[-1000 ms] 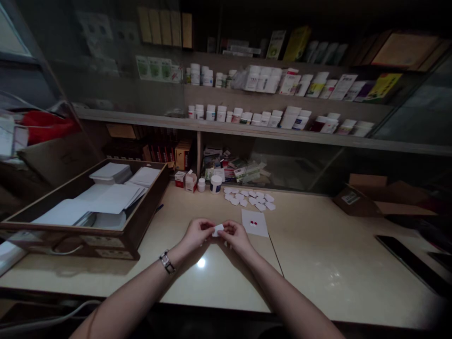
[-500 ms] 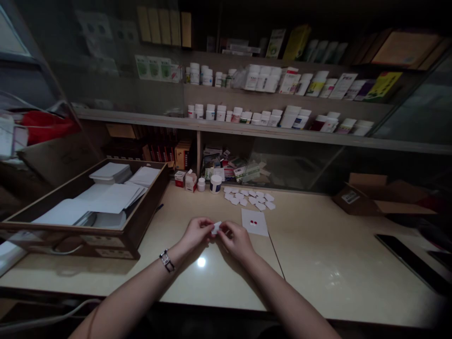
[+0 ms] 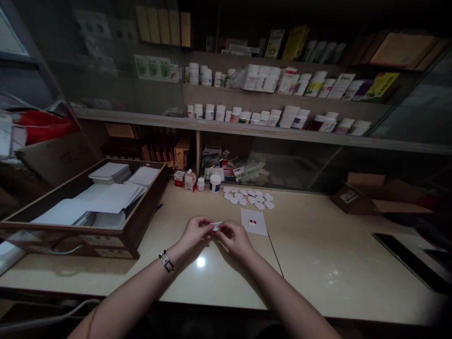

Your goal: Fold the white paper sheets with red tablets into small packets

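Note:
My left hand [image 3: 198,230] and my right hand [image 3: 235,238] meet over the counter, both closed on a small folded white paper packet [image 3: 216,226]. Fingertips hide part of the packet. Just right of my right hand lies a flat white paper sheet [image 3: 259,224] bearing a few small tablets [image 3: 253,221], some red and some white. Behind it, several folded white paper packets [image 3: 251,197] are spread on the counter. A white jar with a dark blue label [image 3: 215,184], a small white bottle [image 3: 201,184] and small medicine boxes [image 3: 189,181] stand left of these packets.
At the left, a wooden drawer [image 3: 136,235] holds stacks of white paper [image 3: 109,197]. An open cardboard box [image 3: 353,195] and a dark phone-like slab [image 3: 409,259] lie at the right. Shelves of medicine bottles [image 3: 263,117] rise behind the counter [image 3: 318,273].
The paper packet has tilted between my fingers and now shows a thinner, flatter edge. My hands stay in nearly the same place.

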`<state>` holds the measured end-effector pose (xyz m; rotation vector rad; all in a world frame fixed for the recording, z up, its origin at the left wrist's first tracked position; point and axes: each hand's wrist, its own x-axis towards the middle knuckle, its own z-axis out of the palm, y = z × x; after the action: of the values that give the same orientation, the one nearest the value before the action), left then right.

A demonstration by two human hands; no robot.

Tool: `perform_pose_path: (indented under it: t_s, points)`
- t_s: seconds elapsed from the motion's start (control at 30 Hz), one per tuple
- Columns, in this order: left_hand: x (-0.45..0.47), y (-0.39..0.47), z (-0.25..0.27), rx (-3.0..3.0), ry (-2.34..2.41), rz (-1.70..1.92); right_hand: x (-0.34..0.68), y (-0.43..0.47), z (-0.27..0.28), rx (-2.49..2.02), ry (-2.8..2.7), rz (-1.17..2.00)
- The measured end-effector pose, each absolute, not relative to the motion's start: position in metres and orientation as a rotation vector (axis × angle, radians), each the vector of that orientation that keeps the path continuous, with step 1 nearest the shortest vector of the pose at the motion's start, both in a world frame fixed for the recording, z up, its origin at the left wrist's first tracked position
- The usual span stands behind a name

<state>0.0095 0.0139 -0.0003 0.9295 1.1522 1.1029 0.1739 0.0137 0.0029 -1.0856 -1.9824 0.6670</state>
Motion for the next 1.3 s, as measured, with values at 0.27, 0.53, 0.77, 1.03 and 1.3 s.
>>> perform_pose_path:
  t_s: [0.27,0.53,0.77,1.03,1.3]
  points:
    - [0.012,0.013,0.001,0.965,1.149,1.063,0.173,0.016,0.0,-1.15,-1.941,0.709]
    - [0.011,-0.003,0.019,1.729,1.216,1.289,0.174,0.014,0.003,-1.134,-1.928,0.655]
    - [0.009,0.0,0.014,1.954,1.277,1.095,0.175,0.015,-0.001,-1.097,-1.93,0.689]
    - [0.012,-0.002,0.016,1.925,1.298,1.107,0.174,0.015,-0.003,-1.063,-1.893,0.742]
    - [0.01,0.001,0.016,1.888,1.186,1.147,0.175,0.009,-0.002,-1.095,-1.861,0.592]
